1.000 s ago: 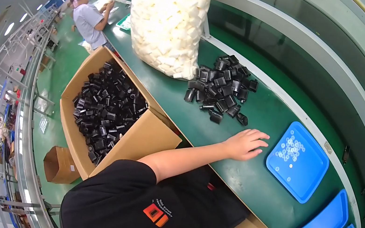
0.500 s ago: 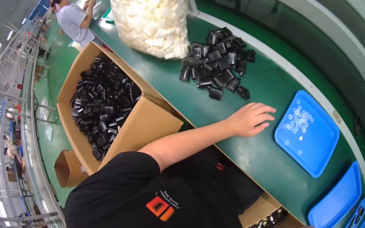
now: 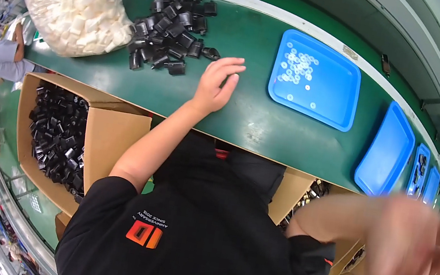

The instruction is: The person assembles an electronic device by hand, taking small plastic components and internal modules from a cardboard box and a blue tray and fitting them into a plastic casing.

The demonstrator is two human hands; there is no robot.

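My left hand (image 3: 216, 84) is over the green worktop (image 3: 229, 110), fingers stretched out and nothing seen in them. A loose pile of small glossy black plastic housings (image 3: 170, 30) lies just left of its fingertips. Farther right, a blue tray (image 3: 333, 100) holds many small translucent white rings (image 3: 299, 67). My right hand (image 3: 406, 245) is raised at the lower right, close to the camera. Motion smears its fingers, so whether it holds anything does not show.
A clear bag of white blocks (image 3: 75, 2) stands at the back left. An open carton of black housings (image 3: 58, 136) sits below the table's left edge. Another blue tray (image 3: 386, 151) and smaller trays (image 3: 420, 167) line the right end. A co-worker (image 3: 8, 52) is at the far left.
My view has turned to the right, so the bag, pile and trays sit farther left. My right hand has come up into view. My left hand stays stretched out over the worktop.
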